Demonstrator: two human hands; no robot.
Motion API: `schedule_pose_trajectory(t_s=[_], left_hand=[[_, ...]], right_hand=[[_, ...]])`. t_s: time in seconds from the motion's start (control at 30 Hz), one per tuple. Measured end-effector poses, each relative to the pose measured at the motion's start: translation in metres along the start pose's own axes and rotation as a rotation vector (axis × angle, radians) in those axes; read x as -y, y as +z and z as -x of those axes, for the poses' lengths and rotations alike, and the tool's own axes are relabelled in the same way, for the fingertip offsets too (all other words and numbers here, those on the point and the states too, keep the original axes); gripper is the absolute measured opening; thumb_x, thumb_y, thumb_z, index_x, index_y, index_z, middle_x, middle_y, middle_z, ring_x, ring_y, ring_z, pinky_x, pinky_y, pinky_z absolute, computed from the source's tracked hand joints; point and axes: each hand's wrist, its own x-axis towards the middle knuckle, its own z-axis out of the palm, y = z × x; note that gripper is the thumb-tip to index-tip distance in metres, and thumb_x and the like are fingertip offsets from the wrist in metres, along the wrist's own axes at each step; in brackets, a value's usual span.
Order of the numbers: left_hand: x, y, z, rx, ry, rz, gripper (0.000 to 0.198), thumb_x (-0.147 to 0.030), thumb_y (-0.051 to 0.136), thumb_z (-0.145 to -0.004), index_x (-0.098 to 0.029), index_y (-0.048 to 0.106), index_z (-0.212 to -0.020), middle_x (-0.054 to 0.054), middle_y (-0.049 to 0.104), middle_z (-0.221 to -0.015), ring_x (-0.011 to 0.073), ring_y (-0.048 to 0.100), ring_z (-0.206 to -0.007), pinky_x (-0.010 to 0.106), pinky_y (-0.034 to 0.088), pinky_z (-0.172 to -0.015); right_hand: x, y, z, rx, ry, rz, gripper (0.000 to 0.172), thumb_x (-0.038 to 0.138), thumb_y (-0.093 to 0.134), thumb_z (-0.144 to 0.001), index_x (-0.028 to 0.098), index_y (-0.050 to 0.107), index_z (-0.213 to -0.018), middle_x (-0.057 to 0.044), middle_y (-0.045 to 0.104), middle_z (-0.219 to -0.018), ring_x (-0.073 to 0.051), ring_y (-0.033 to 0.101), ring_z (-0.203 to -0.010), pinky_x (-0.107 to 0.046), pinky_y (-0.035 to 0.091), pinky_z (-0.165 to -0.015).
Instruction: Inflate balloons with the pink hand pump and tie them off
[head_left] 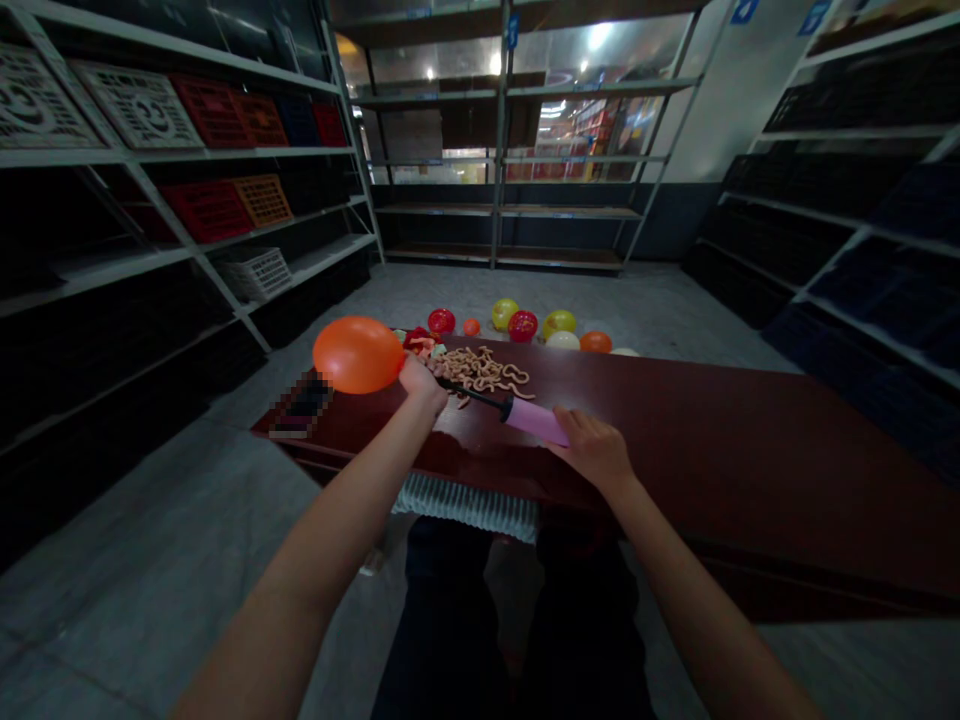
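Note:
An inflated orange balloon (358, 355) sticks out to the left of my left hand (422, 380), whose closed fingers are around its neck. My right hand (598, 445) is wrapped around the pink barrel of a hand balloon pump (537, 421). From the barrel a thin black rod (472, 394) runs to my left hand; their meeting point is hidden by the fingers. Just behind the rod, a heap of beige, curled, worm-like pieces (484, 370) lies on the dark red table (720, 430). Small red and pale limp pieces (424, 343) lie beyond my left hand.
A pixelated dark flat object (302, 405) lies at the table's left end. Beyond the far edge, several balloons, including a red one (523, 325) and a yellow one (559, 323), rest on the floor. Shelves with crates (259, 272) stand left; more racks (499, 210) are behind and right.

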Motion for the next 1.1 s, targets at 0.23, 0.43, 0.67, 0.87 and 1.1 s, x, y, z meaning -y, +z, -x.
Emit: schedule_pose_trajectory(t_s=[0.23,0.43,0.67,0.87,1.1], left_hand=[[-0.031,0.015,-0.009,-0.051,0.127,0.003,0.038,-0.018,0.038,-0.095,-0.02,0.022,-0.06,-0.009,0.022,-0.042,0.0049,0.021,-0.03,0.019,0.018,-0.036],[0.015,0.041,0.003,0.074,0.2,0.029,0.044,-0.032,0.038,-0.1,-0.02,0.024,-0.06,-0.008,0.023,-0.044,0.0047,0.024,-0.032,0.02,0.021,-0.036],[0.094,0.058,0.032,0.188,0.175,-0.032,0.049,-0.035,0.042,-0.1,-0.02,0.027,-0.056,-0.007,0.025,-0.041,0.0063,0.025,-0.03,0.022,0.021,-0.035],[0.123,0.056,0.053,0.254,0.166,-0.019,0.053,-0.044,0.047,-0.098,-0.02,0.026,-0.055,-0.007,0.025,-0.041,0.0061,0.024,-0.03,0.022,0.02,-0.035],[0.08,0.04,0.047,0.181,0.125,-0.004,0.048,-0.039,0.043,-0.099,-0.02,0.025,-0.059,-0.007,0.023,-0.043,0.0064,0.022,-0.031,0.022,0.02,-0.036]], right_hand=[[-0.003,0.014,-0.005,-0.051,0.041,-0.062,0.037,0.04,0.055,-0.087,0.018,0.061,-0.117,-0.008,0.069,-0.09,-0.021,0.061,-0.077,-0.03,0.034,-0.065],[-0.01,0.021,-0.001,-0.081,0.235,-0.085,0.037,0.042,0.058,-0.083,0.018,0.062,-0.112,-0.007,0.069,-0.09,-0.02,0.06,-0.072,-0.03,0.033,-0.062],[-0.011,0.021,-0.002,-0.072,0.307,-0.148,0.04,0.04,0.057,-0.084,0.018,0.06,-0.117,-0.009,0.07,-0.094,-0.023,0.062,-0.078,-0.031,0.036,-0.063],[-0.013,0.021,-0.002,-0.076,0.368,-0.161,0.04,0.039,0.062,-0.08,0.018,0.06,-0.114,-0.01,0.069,-0.095,-0.024,0.061,-0.083,-0.032,0.037,-0.068],[-0.008,0.014,-0.005,-0.087,0.212,-0.074,0.03,0.034,0.059,-0.085,0.017,0.061,-0.11,-0.01,0.068,-0.092,-0.024,0.06,-0.085,-0.033,0.037,-0.072]])
